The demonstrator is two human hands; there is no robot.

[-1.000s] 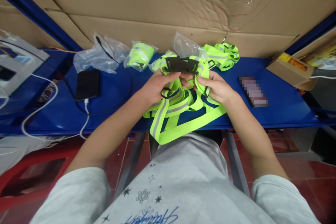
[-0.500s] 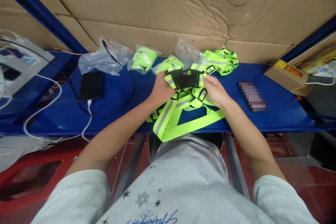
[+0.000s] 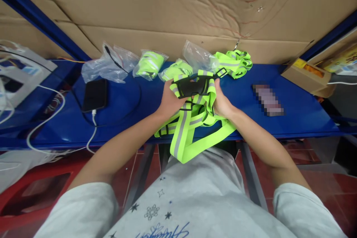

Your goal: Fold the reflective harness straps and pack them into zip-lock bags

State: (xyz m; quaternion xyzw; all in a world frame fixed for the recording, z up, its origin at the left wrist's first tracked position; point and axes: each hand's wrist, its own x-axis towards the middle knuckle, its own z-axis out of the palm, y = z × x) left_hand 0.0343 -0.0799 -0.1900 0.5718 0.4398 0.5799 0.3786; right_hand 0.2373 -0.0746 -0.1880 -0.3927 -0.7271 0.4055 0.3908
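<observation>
A neon-yellow reflective harness (image 3: 181, 135) with grey stripes hangs between my hands over the table's front edge. Its black buckle (image 3: 192, 86) faces up, the two halves touching or joined; I cannot tell which. My left hand (image 3: 170, 98) is closed on the webbing at the buckle's left end, its fingertips partly hidden. On the other side, my right hand (image 3: 221, 100) grips the folded strap beside the buckle's right end. A black strap adjuster (image 3: 222, 72) sticks up just above the right hand. One long strap loop droops toward my shirt.
Behind my hands lie bagged yellow straps (image 3: 150, 64), another bagged bundle (image 3: 178, 70), an empty clear bag (image 3: 199, 56) and a loose strap bundle (image 3: 235, 63). A black phone (image 3: 95, 95) on a white cable is left; a blurred-out object (image 3: 268, 99) and cardboard box (image 3: 309, 76) are right.
The buckle has shifted slightly left and its parts look closer together. The right hand has turned and moved in toward it. The front strap loop hangs lower.
</observation>
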